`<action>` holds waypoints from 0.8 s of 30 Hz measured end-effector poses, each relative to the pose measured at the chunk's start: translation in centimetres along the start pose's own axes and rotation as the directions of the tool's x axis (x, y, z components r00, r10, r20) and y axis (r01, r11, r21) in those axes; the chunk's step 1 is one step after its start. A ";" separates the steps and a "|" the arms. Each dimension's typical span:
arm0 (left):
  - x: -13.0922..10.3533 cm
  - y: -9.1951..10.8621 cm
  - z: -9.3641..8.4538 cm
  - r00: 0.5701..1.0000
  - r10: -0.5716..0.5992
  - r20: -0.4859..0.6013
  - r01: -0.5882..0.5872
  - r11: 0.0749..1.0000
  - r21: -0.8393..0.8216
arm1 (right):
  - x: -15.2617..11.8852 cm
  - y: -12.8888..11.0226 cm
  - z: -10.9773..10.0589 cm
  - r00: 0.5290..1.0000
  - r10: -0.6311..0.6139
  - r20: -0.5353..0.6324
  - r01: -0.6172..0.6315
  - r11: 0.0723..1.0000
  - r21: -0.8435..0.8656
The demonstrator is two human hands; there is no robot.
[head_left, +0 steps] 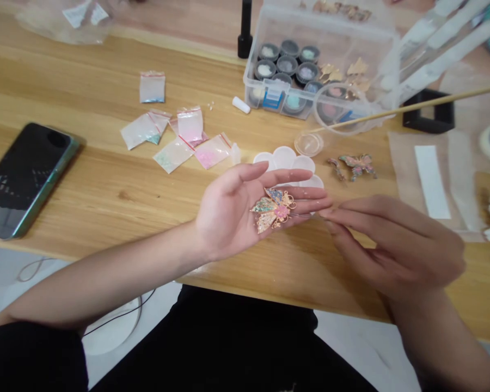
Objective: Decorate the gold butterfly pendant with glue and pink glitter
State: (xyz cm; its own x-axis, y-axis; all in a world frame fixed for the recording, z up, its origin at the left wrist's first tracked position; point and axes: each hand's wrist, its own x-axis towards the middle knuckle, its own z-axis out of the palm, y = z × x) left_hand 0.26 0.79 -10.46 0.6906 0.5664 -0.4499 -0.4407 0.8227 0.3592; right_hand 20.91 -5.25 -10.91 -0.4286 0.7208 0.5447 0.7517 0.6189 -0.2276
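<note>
My left hand (237,212) is palm up, its fingers stretched out and apart. Across its palm and finger bases lies a gold butterfly-shaped ornament (269,209) with blue, green and pale glittery wings and a pink flower. My right hand (396,239) is closed in a pinch at the left fingertips. Between its fingers and the ornament runs a thin metal rod (300,215); whether it is a separate tool or part of the ornament I cannot tell. Partly hidden behind the left fingers is a white flower-shaped palette (285,158). Another decorated butterfly ornament (359,166) lies right of it.
Several small zip bags (173,154) of coloured bits lie left of the palette. A clear plastic box (265,90) holds small pots and gold butterfly pieces. A wooden stick (412,109) rests over a small clear cup (309,144). A phone (24,177) lies at the left.
</note>
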 end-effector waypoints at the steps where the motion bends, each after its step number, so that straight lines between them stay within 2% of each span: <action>1: 0.0 0.0 0.0 1.000 0.000 0.005 0.000 1.000 0.006 | 0.0 0.0 0.0 1.000 0.000 0.000 0.000 1.000 0.003; 24: 0.0 -0.1 -0.2 1.000 -0.003 0.015 0.002 0.999 0.041 | 0.2 0.0 0.0 1.000 0.003 0.022 -0.004 1.000 0.005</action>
State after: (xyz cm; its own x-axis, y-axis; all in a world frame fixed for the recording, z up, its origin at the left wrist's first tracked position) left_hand 0.17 0.76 -10.63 0.7005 0.5631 -0.4384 -0.4154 0.8213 0.3911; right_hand 20.83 -5.13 -10.76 -0.4371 0.7298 0.5257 0.7507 0.6179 -0.2336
